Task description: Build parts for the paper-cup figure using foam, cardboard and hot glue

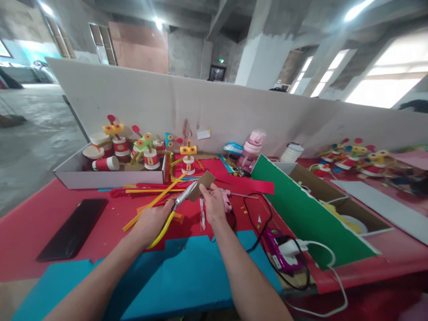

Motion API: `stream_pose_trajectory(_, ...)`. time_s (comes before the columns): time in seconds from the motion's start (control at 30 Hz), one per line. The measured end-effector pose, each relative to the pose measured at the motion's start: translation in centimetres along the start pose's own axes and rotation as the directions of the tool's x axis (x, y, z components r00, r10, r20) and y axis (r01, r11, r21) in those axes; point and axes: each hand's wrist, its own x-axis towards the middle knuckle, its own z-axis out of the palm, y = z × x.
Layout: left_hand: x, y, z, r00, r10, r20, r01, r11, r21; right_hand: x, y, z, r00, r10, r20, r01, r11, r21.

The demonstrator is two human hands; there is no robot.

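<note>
My left hand (156, 223) is closed around the yellow handles of a pair of scissors (162, 231). Their metal blades point up and right, meeting the edge of a small brown cardboard piece (199, 185). That cardboard is pinched in my right hand (214, 203); whether the blades are cutting into it I cannot tell. A pink glue gun (227, 201) lies just right of my right hand, partly hidden by it. Yellow paper strips (154, 205) lie beyond my left hand. Past the cardboard stands a paper-cup figure (188, 161) with a yellow head and spring-like folded arms.
A white box (110, 179) with several cup figures stands back left; a black phone (73, 229) lies before it. Blue paper (174, 285) covers the near edge. At right are a purple power strip (282, 252) with cables and a green-sided box (307, 218). A pink bottle (252, 149) stands behind.
</note>
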Motion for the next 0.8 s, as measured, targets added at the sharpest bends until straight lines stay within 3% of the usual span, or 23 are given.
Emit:
stream_pose_trajectory(0.37,-0.1,0.1,0.1,1.0,0.014,0.005,-0.013,0.999,-0.048,0.1,0.7,-0.1,0.999,-0.041,-0.019,0.04,0.998,-0.054)
stream_pose_trajectory(0.67,0.3,0.3,0.3,0.999,-0.031,-0.008,0.031,0.999,0.012,-0.6,1.3,0.4,1.0,0.004,-0.001,-0.004,0.987,-0.16)
stream_pose_trajectory(0.8,0.3,0.4,0.2,0.999,-0.048,0.0,0.048,0.999,0.014,-0.5,1.5,0.3,1.0,0.007,0.003,-0.006,0.994,-0.109)
